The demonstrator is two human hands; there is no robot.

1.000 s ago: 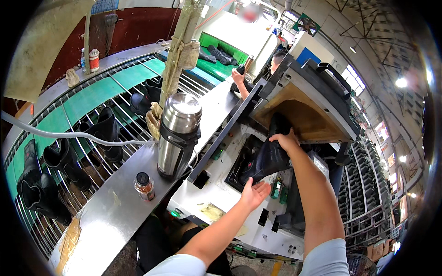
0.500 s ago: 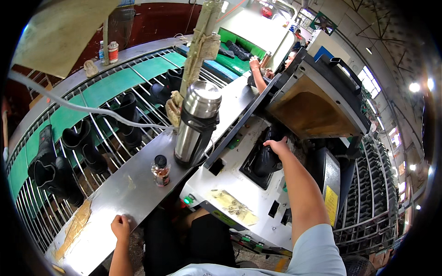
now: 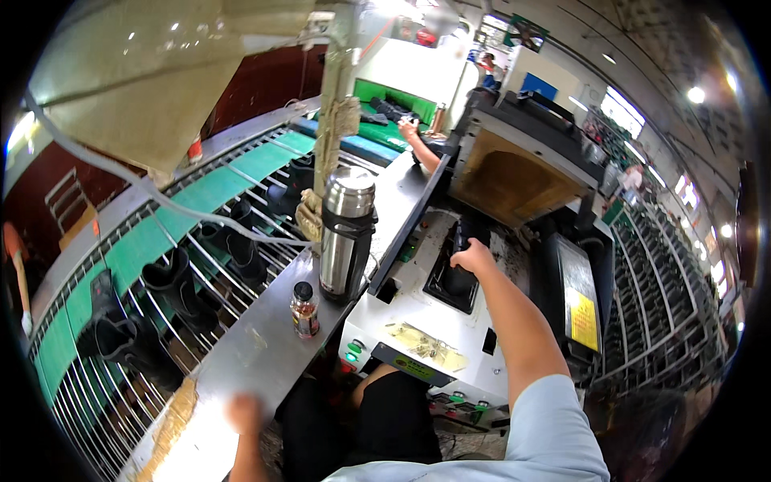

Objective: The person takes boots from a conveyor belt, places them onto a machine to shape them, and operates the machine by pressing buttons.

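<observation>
- Head view: black boot [image 3: 459, 279] is sitting in a machine's [image 3: 379, 312] tray [image 3: 443, 296], whose rim is probably preventing sliding.
- Right hand [image 3: 475, 257] is gripping the boot, fingers bent around it, apparently for steadiness.
- Left hand [image 3: 244, 414] is showing over the metal bench [image 3: 257, 345], grip too blurred to tell.

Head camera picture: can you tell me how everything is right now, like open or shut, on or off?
Machine lid, raised open.
Black boot, on the black tray.
Right hand, closed on the boot.
Left hand, blurred; open or closed unclear.
Steel flask, upright, top on.
Small bottle, upright, black cap on.
Green lamp, lit.
Near rack boots, tops open.
</observation>
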